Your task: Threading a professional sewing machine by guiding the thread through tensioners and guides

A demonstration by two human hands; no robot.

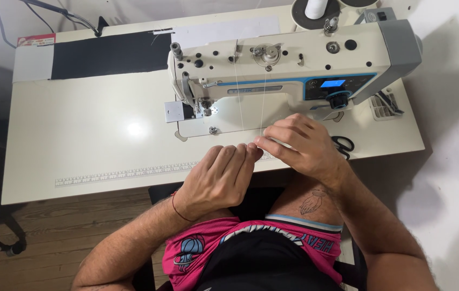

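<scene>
My left hand point(218, 175) and my right hand point(299, 145) meet at the front edge of the cream table point(78, 140), fingertips pinched together on a thin white thread point(263, 102). The thread runs up from my fingers to the top of the white sewing machine point(289, 70). A second thread line hangs beside it to the left. The needle and presser foot point(207, 109) sit to the left of my hands, apart from them.
A black cloth point(111, 54) lies at the table's back left. Black scissors point(343, 144) rest just right of my right hand. A white thread cone point(316, 8) stands behind the machine. A ruler strip point(121, 175) runs along the table's front edge.
</scene>
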